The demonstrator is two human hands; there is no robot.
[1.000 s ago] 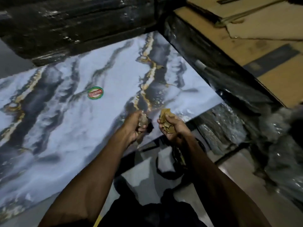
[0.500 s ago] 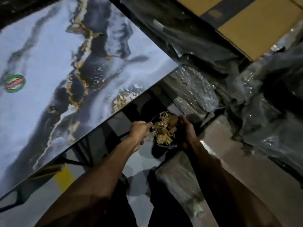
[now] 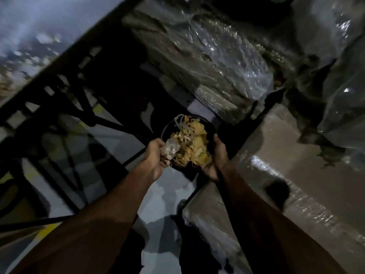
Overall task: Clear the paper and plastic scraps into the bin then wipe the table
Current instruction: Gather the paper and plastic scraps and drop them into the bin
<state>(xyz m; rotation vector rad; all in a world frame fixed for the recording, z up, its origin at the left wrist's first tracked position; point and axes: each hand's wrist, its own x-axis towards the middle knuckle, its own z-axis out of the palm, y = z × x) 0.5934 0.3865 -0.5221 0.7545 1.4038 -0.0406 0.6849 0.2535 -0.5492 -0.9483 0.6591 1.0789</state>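
Note:
A round black bin [image 3: 165, 129] stands on the floor below the table's corner, heaped with yellow-brown paper scraps [image 3: 194, 135] and pale strips. My left hand [image 3: 156, 155] hovers at the bin's left rim, closed on a crumpled clear plastic scrap [image 3: 172, 148]. My right hand [image 3: 217, 155] is cupped at the bin's right side, with its fingers curled around paper scraps at the edge of the heap. The marble table top [image 3: 29, 36] shows blurred at the upper left.
The table's black metal frame [image 3: 65, 99] crosses the left half of the view. Plastic-wrapped bundles [image 3: 217, 56] lie behind the bin, and a wrapped flat box [image 3: 296, 165] lies to its right. Grey floor [image 3: 158, 204] shows between my forearms.
My view swung down from the table top to the floor. Both hands carried their scraps off the table edge and now sit low over the bin.

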